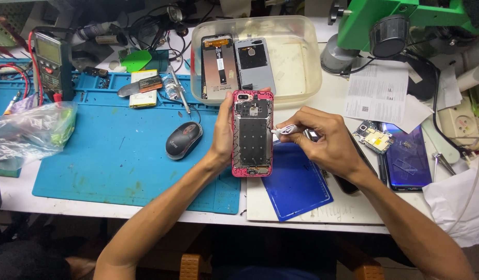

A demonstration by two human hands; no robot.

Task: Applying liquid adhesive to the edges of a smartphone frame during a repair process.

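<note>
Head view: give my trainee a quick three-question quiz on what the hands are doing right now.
1. True or false: the left hand holds the opened phone upright by its pink frame.
2. What does the right hand pinch? A) a computer mouse B) a small white tool C) a multimeter
3. Where do the two loose phone panels lie?

Key
1. True; the phone's bare inside faces the camera.
2. B; the small white tool has its tip at the phone's right edge.
3. Side by side in the clear plastic tub behind the phone.
</note>
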